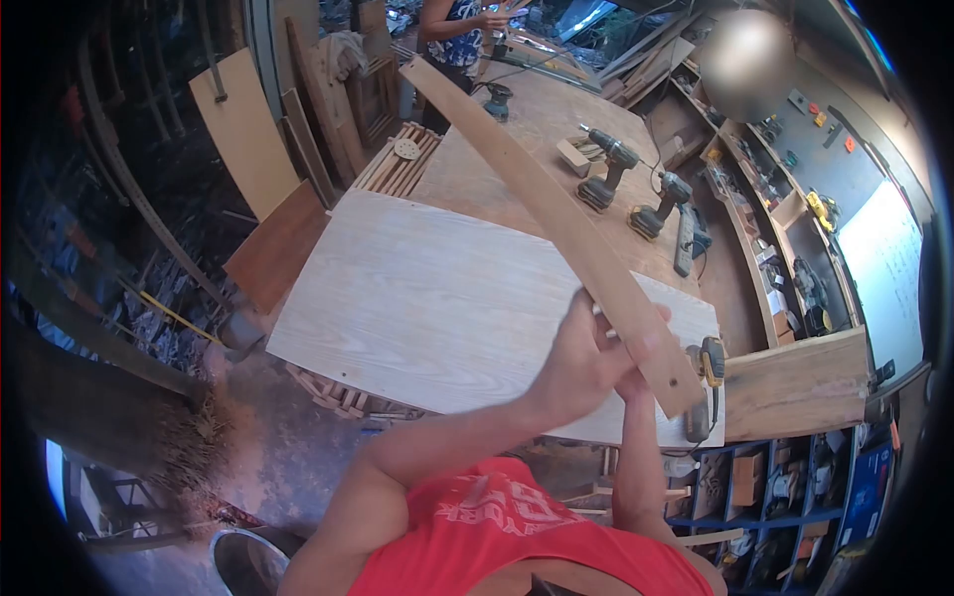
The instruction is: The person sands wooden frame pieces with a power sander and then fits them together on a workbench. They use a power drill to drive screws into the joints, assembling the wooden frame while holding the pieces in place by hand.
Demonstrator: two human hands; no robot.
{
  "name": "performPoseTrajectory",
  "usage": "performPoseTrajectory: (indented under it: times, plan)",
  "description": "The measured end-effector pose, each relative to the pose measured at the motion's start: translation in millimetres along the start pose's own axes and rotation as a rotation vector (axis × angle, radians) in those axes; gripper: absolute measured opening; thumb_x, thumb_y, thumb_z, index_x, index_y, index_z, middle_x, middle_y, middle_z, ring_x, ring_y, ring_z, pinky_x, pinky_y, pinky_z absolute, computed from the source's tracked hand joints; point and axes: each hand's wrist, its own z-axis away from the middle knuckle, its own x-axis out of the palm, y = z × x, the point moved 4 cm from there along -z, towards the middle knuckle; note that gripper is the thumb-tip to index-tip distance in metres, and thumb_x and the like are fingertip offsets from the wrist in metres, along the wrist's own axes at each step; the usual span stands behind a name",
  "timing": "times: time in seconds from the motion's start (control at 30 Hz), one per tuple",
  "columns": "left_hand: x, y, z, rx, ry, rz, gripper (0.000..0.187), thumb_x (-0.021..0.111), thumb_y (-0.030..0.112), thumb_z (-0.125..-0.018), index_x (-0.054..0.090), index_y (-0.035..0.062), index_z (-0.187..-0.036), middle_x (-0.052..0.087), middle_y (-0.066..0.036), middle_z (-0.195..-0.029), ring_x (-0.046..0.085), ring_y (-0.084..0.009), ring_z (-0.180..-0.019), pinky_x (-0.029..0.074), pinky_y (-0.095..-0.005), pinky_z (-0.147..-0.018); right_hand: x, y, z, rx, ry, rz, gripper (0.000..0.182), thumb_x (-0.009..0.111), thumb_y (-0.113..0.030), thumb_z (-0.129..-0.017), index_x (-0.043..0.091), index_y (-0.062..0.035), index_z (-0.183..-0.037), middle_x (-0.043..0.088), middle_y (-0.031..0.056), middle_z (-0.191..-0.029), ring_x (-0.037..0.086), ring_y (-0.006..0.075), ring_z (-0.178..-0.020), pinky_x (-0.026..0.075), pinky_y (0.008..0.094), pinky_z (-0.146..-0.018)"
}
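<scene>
A long, thin wooden strip rises at a slant over the bench, its far end near the top and its near end close to my chest. Near that lower end, my left hand is closed on the strip's left edge. My right hand grips it from below, partly hidden by the strip. A small dark hole shows near the strip's lower end. Beneath lies a pale wood-grained panel on the workbench.
Two cordless drills and a sander are on the bench. A yellow-black tool lies at the panel's right edge. Another person stands at the far end. Shelves line the right; blue bins sit below.
</scene>
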Motion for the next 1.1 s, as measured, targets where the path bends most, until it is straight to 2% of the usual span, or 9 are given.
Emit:
performPoseTrajectory:
  times: [0.07, 0.1, 0.2, 0.3, 0.33, 0.43, 0.5, 0.6, 1.1]
  plan:
    - [17, -6, 26, -0.109, -0.086, 0.050, 0.064, 0.069, 0.015, -0.097, 0.026, -0.0019, -0.142, 0.056, -0.020, -0.132, 0.063, -0.0296, -0.120, 0.060, -0.0421, -0.091, 29, -38, 20, 0.238, 0.052, -0.642, 0.038, 0.059, -0.032, -0.099, 0.064, -0.0006, -0.118, 0.071, 0.0077, -0.102, 0.069, 0.0177, -0.082, 0.058, 0.0357, -0.068]
    - [24, -9, 33, -0.214, -0.172, 0.103, 0.067, 0.070, 0.017, -0.097, 0.026, -0.0034, -0.144, 0.055, -0.019, -0.133, 0.059, -0.0267, -0.124, 0.057, -0.0405, -0.094, -1, -2, 15, 0.245, 0.033, -0.634, 0.038, 0.059, -0.032, -0.099, 0.064, -0.0006, -0.118, 0.071, 0.0077, -0.102, 0.069, 0.0177, -0.082, 0.058, 0.0357, -0.068]
    - [10, -10, 35, -0.155, -0.261, 0.100, 0.068, 0.068, 0.027, -0.099, 0.029, -0.0008, -0.147, 0.054, -0.017, -0.137, 0.060, -0.0282, -0.124, 0.056, -0.0430, -0.094, -161, 95, 4, 0.272, 0.037, -0.272, 0.035, 0.060, -0.030, -0.098, 0.066, -0.0007, -0.116, 0.071, 0.0081, -0.101, 0.068, 0.0174, -0.081, 0.056, 0.0339, -0.067]
    - [-37, 37, 29, -0.160, -0.091, 0.176, 0.067, 0.063, 0.037, -0.101, 0.031, 0.0013, -0.148, 0.054, -0.017, -0.139, 0.061, -0.0291, -0.125, 0.055, -0.0460, -0.095, -288, 173, -71, 0.266, 0.056, 0.065, 0.033, 0.061, -0.029, -0.098, 0.067, -0.0009, -0.114, 0.071, 0.0085, -0.100, 0.067, 0.0171, -0.079, 0.054, 0.0322, -0.066]
    - [-50, 39, 29, -0.128, -0.050, 0.146, 0.064, 0.058, 0.032, -0.103, 0.030, 0.0033, -0.153, 0.051, -0.017, -0.146, 0.061, -0.0337, -0.126, 0.060, -0.0422, -0.092, -309, 188, -75, 0.266, 0.044, 0.068, 0.033, 0.061, -0.029, -0.098, 0.067, -0.0009, -0.114, 0.071, 0.0085, -0.100, 0.067, 0.0171, -0.079, 0.054, 0.0322, -0.066]
    - [-52, 32, 36, -0.140, -0.121, 0.074, 0.064, 0.058, 0.029, -0.104, 0.028, 0.0038, -0.155, 0.053, -0.018, -0.145, 0.061, -0.0336, -0.126, 0.060, -0.0421, -0.091, -323, 178, -86, 0.399, 0.285, -0.015, 0.022, 0.056, -0.030, -0.101, 0.062, -0.0120, -0.111, 0.067, 0.0016, -0.112, 0.065, 0.0097, -0.086, 0.054, 0.0234, -0.051]
    - [-44, 32, 41, -0.120, -0.137, 0.065, 0.059, 0.058, 0.028, -0.105, 0.033, 0.0031, -0.153, 0.055, -0.017, -0.143, 0.061, -0.0309, -0.125, 0.059, -0.0403, -0.091, -265, 125, -62, 0.457, 0.242, -0.183, 0.028, 0.066, -0.030, -0.094, 0.073, -0.0046, -0.104, 0.071, 0.0071, -0.089, 0.066, 0.0188, -0.077, 0.052, 0.0330, -0.072]
    - [-32, 21, 45, -0.108, -0.246, 0.016, 0.041, 0.054, 0.031, -0.107, 0.051, 0.0026, -0.137, 0.064, -0.010, -0.127, 0.064, -0.0177, -0.114, 0.060, -0.0338, -0.084, -280, 119, -62, 0.462, 0.197, -0.133, 0.028, 0.066, -0.030, -0.095, 0.072, -0.0050, -0.105, 0.071, 0.0072, -0.091, 0.066, 0.0189, -0.079, 0.053, 0.0332, -0.073]
    - [-29, 21, 45, -0.096, -0.188, 0.014, 0.039, 0.050, 0.029, -0.108, 0.051, -0.0004, -0.134, 0.065, -0.010, -0.121, 0.065, -0.0171, -0.111, 0.061, -0.0328, -0.080, -226, 144, -45, 0.554, -0.180, -0.033, 0.029, 0.061, -0.033, -0.098, 0.067, -0.0080, -0.112, 0.069, 0.0073, -0.107, 0.066, 0.0200, -0.095, 0.055, 0.0352, -0.082]
